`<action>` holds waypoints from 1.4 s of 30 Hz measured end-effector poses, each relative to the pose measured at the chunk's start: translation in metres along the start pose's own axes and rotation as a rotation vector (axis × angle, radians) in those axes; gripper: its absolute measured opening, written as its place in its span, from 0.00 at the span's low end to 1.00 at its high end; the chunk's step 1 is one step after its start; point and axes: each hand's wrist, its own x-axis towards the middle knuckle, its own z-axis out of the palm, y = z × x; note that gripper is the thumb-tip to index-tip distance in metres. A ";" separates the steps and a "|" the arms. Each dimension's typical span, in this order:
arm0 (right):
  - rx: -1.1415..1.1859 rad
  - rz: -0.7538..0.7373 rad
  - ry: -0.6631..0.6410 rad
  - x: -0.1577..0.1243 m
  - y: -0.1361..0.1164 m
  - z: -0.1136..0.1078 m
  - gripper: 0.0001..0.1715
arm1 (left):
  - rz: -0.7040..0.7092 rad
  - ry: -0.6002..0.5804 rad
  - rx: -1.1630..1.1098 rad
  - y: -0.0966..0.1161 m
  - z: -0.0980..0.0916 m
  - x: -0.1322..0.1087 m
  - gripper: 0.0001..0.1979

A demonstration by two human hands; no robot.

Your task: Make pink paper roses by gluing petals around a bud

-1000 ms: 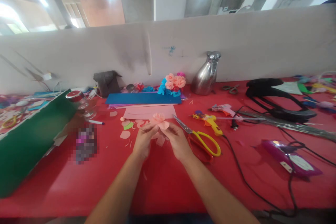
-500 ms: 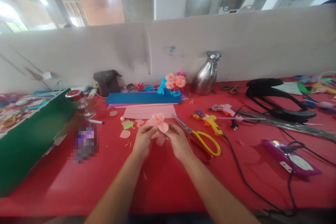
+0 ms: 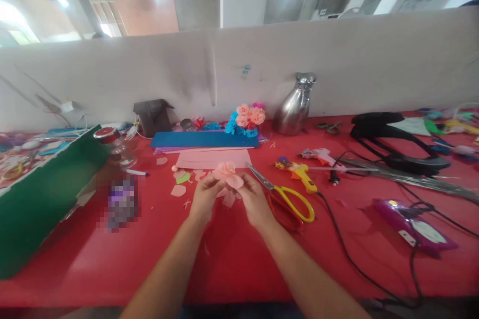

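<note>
A pink paper flower (image 3: 227, 173) with layered petals is held between both hands above the red table. My left hand (image 3: 204, 199) pinches its left side low down. On the other side, my right hand (image 3: 254, 199) grips a petal edge at the lower right with thumb and fingers. Loose pink paper pieces (image 3: 178, 190) lie to the left of the hands, with more partly hidden beneath them. Behind the flower rests a sheet of pink paper (image 3: 213, 159). Yellow-and-red-handled scissors (image 3: 284, 197) lie just right of my right hand.
A yellow glue gun (image 3: 303, 177) with a black cord and a purple power strip (image 3: 415, 227) lie on the right. At the back stand a steel jug (image 3: 295, 107) and finished pink flowers (image 3: 250, 115) by blue paper (image 3: 202, 139). A green board (image 3: 52, 204) and glass jar (image 3: 118, 147) are left.
The flower has turned slightly between my fingers, and its petals show at a different angle. Both hands stay in nearly the same place.
</note>
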 end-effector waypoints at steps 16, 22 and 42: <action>0.088 0.024 -0.008 0.002 0.002 0.000 0.12 | -0.036 0.000 -0.048 -0.003 -0.004 0.001 0.05; 0.272 0.145 -0.064 0.002 -0.001 -0.001 0.15 | -0.104 -0.014 -0.101 -0.002 -0.003 0.001 0.09; 0.172 0.146 -0.180 0.000 0.001 0.000 0.14 | -0.092 0.006 -0.113 0.006 0.003 -0.002 0.06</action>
